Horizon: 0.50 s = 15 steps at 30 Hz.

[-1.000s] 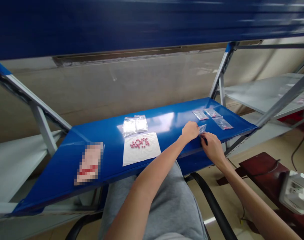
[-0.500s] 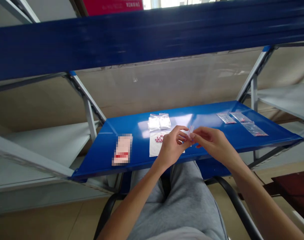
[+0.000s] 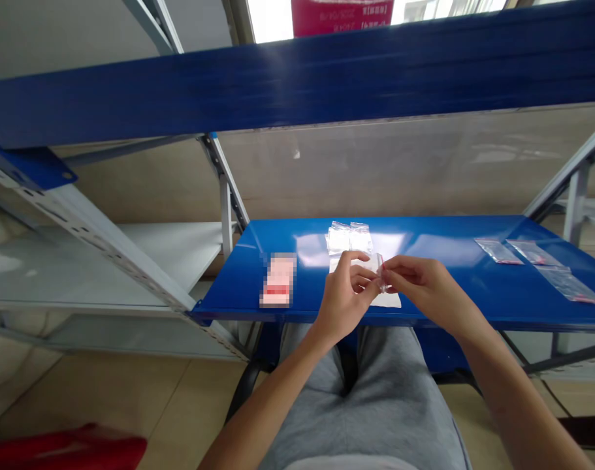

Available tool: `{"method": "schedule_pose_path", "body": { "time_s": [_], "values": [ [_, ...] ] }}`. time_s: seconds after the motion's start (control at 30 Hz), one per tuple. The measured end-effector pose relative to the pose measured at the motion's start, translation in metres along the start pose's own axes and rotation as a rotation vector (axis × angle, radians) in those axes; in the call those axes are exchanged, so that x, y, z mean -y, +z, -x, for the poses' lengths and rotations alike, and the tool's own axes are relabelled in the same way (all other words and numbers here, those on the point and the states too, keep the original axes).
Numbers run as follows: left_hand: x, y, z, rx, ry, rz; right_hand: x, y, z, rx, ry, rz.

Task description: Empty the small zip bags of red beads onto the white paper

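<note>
Between my two hands is a small clear zip bag (image 3: 380,262), held over the front part of the blue shelf (image 3: 444,274). My left hand (image 3: 343,297) pinches it from the left, thumb against fingers. From the right, the fingertips of my right hand (image 3: 419,281) are closed on the same bag near its top. What the bag contains, I cannot make out. Beneath both hands lies a white sheet (image 3: 389,301), partly covered by them. The small red pieces seen on the sheet earlier are hidden behind my left hand. Just behind the sheet are several flat clear bags (image 3: 349,237).
Three clear bags with small red contents, among them a near one (image 3: 571,285), lie toward the shelf's right end. A blurred pink and white rectangular item (image 3: 278,281) is on the left. A blue beam (image 3: 297,88) crosses above, and metal posts (image 3: 223,176) flank the shelf.
The camera view has turned left, so the shelf's contents appear farther right. Both hands stay closed on the zip bag, and my left hand now covers the red pieces.
</note>
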State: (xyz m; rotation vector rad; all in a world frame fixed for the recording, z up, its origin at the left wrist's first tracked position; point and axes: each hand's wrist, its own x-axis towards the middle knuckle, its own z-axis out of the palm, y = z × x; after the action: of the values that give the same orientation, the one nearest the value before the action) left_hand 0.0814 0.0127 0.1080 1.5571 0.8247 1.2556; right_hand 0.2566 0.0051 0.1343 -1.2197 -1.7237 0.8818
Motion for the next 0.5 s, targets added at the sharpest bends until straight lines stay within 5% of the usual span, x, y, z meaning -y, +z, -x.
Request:
{"method": "schedule_pose_path", "body": {
  "time_s": [0.5],
  "values": [
    [-0.003, -0.005, 0.003, 0.072, 0.079, -0.561, -0.001, 0.01, 0.004, 0.01, -0.019, 0.214]
  ]
}}
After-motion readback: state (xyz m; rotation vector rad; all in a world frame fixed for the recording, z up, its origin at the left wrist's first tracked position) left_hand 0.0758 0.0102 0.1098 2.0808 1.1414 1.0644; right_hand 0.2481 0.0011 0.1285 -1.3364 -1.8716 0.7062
